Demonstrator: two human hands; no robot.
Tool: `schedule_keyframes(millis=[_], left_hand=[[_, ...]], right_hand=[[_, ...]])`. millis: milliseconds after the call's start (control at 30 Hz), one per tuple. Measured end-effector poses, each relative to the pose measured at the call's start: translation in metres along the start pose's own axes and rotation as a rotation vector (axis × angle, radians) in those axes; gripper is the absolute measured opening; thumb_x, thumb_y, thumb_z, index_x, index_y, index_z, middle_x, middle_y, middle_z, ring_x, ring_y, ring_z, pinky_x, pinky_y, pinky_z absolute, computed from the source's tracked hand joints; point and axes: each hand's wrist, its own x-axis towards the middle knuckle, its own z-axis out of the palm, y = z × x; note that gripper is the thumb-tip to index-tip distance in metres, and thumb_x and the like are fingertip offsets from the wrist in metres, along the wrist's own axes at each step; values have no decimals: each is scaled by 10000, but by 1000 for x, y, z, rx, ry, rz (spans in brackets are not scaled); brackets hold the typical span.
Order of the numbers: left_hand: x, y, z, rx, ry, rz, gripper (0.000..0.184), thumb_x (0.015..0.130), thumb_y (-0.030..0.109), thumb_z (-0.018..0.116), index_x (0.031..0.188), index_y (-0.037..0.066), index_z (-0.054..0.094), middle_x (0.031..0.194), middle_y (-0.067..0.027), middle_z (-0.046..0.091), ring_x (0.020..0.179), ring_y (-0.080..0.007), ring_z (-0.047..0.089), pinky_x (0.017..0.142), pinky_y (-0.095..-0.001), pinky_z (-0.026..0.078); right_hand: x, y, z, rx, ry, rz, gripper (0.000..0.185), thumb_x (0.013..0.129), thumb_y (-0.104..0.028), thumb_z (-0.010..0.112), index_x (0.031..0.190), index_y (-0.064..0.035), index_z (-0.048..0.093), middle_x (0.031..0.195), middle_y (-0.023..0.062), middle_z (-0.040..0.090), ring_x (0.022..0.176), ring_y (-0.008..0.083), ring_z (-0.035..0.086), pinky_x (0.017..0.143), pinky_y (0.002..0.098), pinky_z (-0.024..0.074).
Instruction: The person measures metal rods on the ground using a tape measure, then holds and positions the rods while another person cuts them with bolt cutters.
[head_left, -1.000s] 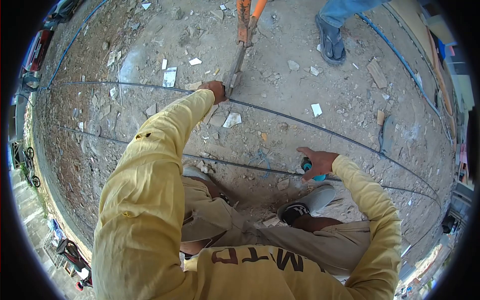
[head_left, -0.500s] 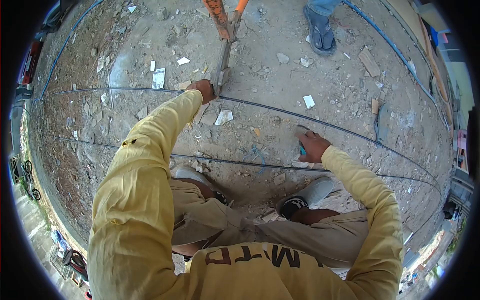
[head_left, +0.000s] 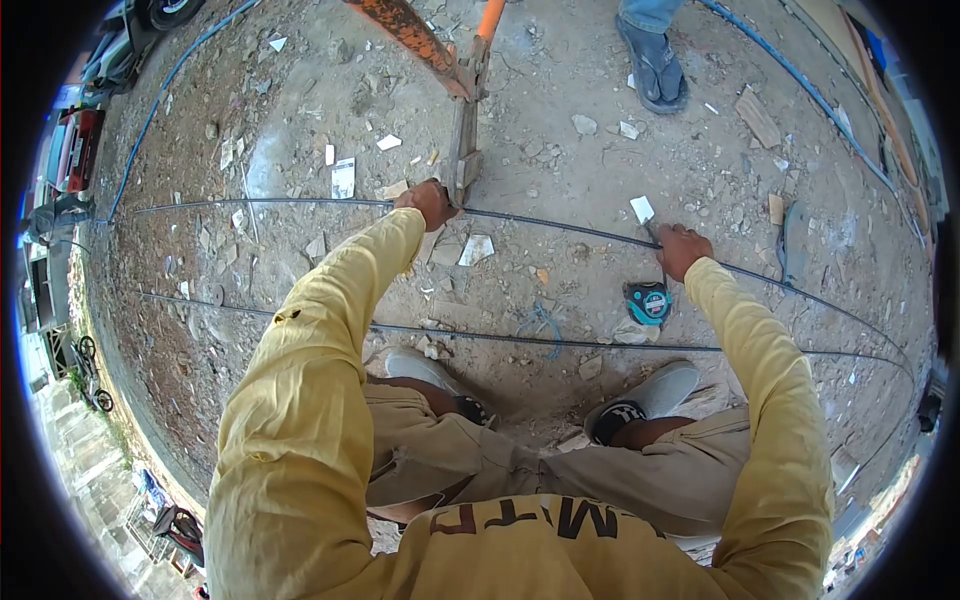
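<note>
My left hand (head_left: 432, 203) is closed around a long ribbed steel rebar (head_left: 560, 222), right beside the jaws of an orange-handled bolt cutter (head_left: 467, 150). Further right along the same bar, my right hand (head_left: 684, 250) is closed, its fingers at the bar and pinching a thin strip that looks like the blade of a tape measure. The teal and black tape measure (head_left: 648, 303) is just below that hand; whether it hangs or rests on the ground I cannot tell. A second stretch of rebar (head_left: 520, 340) runs nearer my feet, and both bend together at the far right.
A co-worker's sandalled foot (head_left: 655, 65) stands at the top. A loose sandal (head_left: 794, 243) lies to the right. Blue hoses (head_left: 150, 120) cross the ground on both sides. Tile shards (head_left: 476, 250) and rubble litter the dirt. A blue string tangle (head_left: 543, 328) lies between the bars.
My right hand has moved up to the upper bar, and the tape measure formerly in it is now below it. My left hand stays by the cutter jaws. The view has shifted slightly.
</note>
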Motion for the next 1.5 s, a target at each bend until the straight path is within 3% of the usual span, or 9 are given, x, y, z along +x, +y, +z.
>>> schedule_keyframes(millis=[67, 300, 400, 667, 800, 1000, 1100, 1200, 1500], left_hand=[[-9, 5, -6, -10, 24, 13, 522, 901, 491, 557, 1164, 50, 650, 1155, -188, 641, 1077, -356, 618, 929, -434, 502], [-28, 21, -25, 22, 22, -18, 503, 895, 432, 573, 1211, 42, 602, 1151, -216, 621, 1046, -379, 604, 939, -436, 486], [-21, 10, -11, 75, 83, 137, 480, 903, 412, 565, 1216, 50, 603, 1153, -231, 612, 1031, -381, 606, 943, -440, 483], [-39, 15, -31, -39, 158, 113, 356, 882, 328, 611, 1029, 4, 616, 1049, -224, 629, 981, -391, 620, 857, -448, 514], [-35, 10, -33, -138, 163, 123, 362, 868, 323, 632, 1003, -12, 612, 992, -237, 632, 938, -404, 629, 827, -464, 508], [-32, 4, -39, -243, 136, 82, 348, 890, 328, 586, 1035, 12, 607, 1066, -224, 642, 984, -398, 625, 870, -459, 497], [-28, -2, -38, -361, 185, 158, 279, 867, 241, 629, 1050, 30, 623, 1008, -220, 643, 932, -399, 626, 814, -454, 492], [-20, -12, -36, -316, 190, 212, 284, 870, 237, 619, 1079, 45, 627, 992, -215, 638, 934, -387, 623, 826, -449, 488], [-33, 6, -70, -58, 170, 53, 335, 916, 338, 561, 1062, 46, 636, 1099, -212, 636, 1006, -404, 612, 870, -470, 493]], right_hand=[[5, 0, 8, -25, 23, -7, 374, 852, -225, 597, 1185, -65, 538, 1203, 179, 592, 1140, 364, 577, 918, 464, 484], [7, 7, 17, -2, 44, -57, 376, 864, -233, 565, 1193, -54, 529, 1218, 197, 573, 1112, 376, 578, 948, 466, 452], [4, 14, 16, 89, 37, -98, 408, 866, -256, 567, 1213, -47, 522, 1207, 223, 554, 1100, 406, 570, 961, 478, 438], [0, 19, -7, 174, -15, -100, 447, 840, -390, 592, 1142, -61, 600, 1184, 254, 532, 1096, 445, 552, 950, 493, 448], [3, 24, -8, 191, 10, -111, 464, 857, -440, 587, 1095, -43, 626, 1131, 245, 593, 1076, 421, 575, 940, 495, 450], [-1, 22, -11, 206, 87, -101, 478, 873, -470, 589, 1041, -25, 641, 1070, 227, 648, 1040, 404, 603, 906, 496, 464], [-2, 22, -16, 201, 109, -74, 468, 871, -460, 596, 1038, -25, 641, 1072, 227, 645, 1039, 403, 604, 898, 495, 468], [-3, 22, -22, 222, 137, -53, 458, 869, -452, 601, 1026, -23, 643, 1064, 224, 647, 1038, 403, 603, 898, 494, 468], [-1, 23, -36, 225, 195, -18, 466, 861, -459, 607, 1020, -23, 649, 1062, 220, 651, 1031, 400, 608, 904, 493, 468]])
